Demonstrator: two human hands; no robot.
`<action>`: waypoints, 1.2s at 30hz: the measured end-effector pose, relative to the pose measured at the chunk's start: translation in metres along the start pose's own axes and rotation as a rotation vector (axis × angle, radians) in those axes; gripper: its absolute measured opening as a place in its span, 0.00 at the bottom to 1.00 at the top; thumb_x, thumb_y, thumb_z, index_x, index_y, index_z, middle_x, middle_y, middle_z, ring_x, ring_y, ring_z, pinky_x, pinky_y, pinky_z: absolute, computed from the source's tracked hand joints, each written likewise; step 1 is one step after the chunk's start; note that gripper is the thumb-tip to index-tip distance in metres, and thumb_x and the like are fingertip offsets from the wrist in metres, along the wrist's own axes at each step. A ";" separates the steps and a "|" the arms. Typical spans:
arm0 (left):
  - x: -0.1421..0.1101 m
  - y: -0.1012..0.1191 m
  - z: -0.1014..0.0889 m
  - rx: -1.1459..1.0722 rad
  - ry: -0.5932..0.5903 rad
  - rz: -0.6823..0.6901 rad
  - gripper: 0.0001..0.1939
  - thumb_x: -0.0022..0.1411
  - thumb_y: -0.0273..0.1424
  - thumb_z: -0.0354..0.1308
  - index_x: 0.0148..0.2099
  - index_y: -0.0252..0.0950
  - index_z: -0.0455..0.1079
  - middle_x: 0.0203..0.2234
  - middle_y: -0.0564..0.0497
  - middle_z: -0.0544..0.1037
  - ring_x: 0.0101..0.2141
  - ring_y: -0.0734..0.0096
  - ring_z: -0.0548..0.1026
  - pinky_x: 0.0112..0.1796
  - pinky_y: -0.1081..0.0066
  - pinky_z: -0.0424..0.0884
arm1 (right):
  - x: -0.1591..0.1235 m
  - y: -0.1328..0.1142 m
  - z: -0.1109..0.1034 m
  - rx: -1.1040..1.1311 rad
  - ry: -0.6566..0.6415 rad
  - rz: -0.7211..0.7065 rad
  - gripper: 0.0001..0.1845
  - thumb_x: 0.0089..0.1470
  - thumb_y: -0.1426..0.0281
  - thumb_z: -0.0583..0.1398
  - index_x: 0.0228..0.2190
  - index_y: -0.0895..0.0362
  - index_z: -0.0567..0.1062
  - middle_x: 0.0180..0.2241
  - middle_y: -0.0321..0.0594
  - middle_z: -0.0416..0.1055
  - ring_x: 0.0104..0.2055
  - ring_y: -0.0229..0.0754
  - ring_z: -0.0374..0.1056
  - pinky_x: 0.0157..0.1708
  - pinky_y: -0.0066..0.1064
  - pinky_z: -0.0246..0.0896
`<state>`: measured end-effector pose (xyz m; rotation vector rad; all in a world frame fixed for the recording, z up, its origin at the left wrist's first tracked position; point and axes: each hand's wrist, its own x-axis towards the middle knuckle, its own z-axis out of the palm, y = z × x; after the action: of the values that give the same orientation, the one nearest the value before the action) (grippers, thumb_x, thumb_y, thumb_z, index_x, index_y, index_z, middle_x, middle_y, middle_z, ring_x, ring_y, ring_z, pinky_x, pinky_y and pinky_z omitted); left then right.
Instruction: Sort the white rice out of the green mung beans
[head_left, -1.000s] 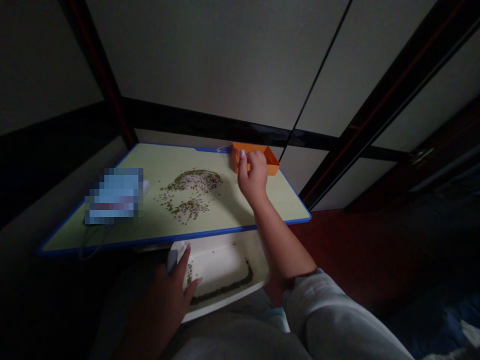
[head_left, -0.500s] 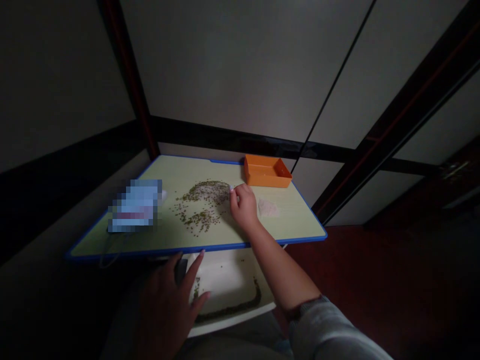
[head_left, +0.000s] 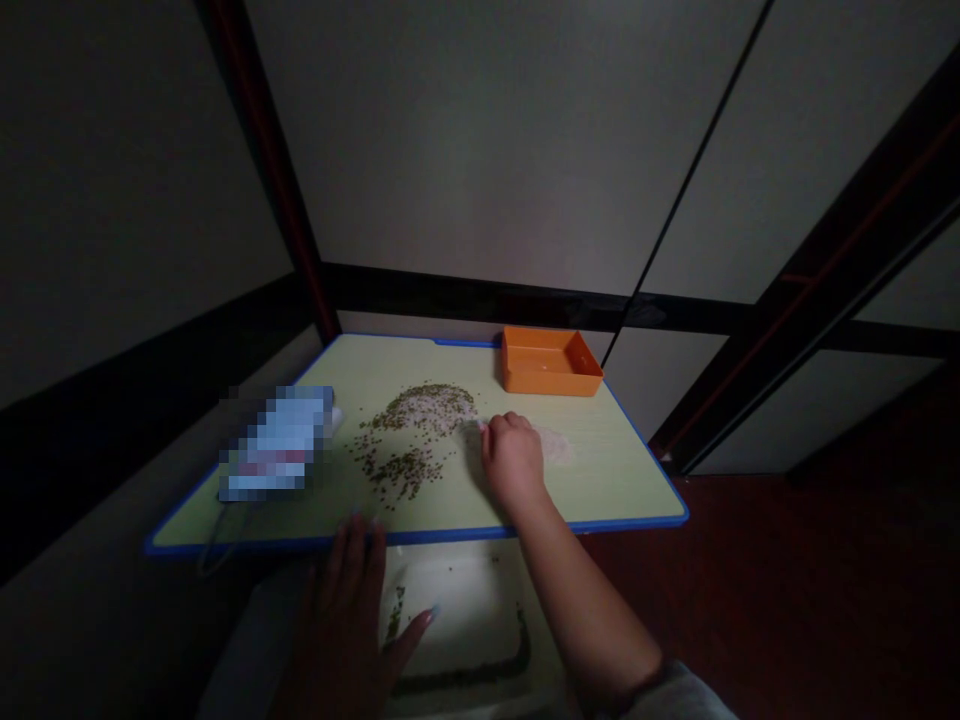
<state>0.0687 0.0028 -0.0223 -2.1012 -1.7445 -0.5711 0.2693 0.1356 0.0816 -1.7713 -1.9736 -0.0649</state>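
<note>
A scattered heap of small green beans and pale grains (head_left: 416, 430) lies on a pale green board with a blue edge (head_left: 615, 480). My right hand (head_left: 512, 462) rests on the board just right of the heap, its fingers bunched, and I cannot tell whether it holds grains. A thin patch of pale grains (head_left: 555, 445) lies beside it. My left hand (head_left: 341, 620) is spread open at the board's front edge, above a white tray (head_left: 450, 620), and holds nothing. A dark line of beans (head_left: 480, 675) lies along the tray's inner edge.
An orange rectangular box (head_left: 551, 360) stands at the board's far edge. A pixelated blue object (head_left: 277, 440) with a thin cord lies at the left. Dark-framed panels rise behind the board, and a dark red floor lies to the right.
My right hand has moved from the orange box to the board beside the heap. My left hand has moved up to the board's front edge. The view has tilted, shifting everything lower.
</note>
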 end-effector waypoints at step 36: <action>0.004 0.005 0.001 -0.072 0.069 -0.053 0.45 0.57 0.49 0.50 0.69 0.34 0.40 0.67 0.35 0.51 0.66 0.46 0.49 0.55 0.49 0.64 | -0.003 0.007 0.013 0.036 0.008 0.005 0.14 0.63 0.70 0.51 0.31 0.59 0.75 0.33 0.46 0.73 0.37 0.43 0.66 0.35 0.30 0.53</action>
<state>0.0747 0.0058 -0.0206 -2.0630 -1.7701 -0.7232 0.2719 0.1385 0.0673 -1.7509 -1.9527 -0.0341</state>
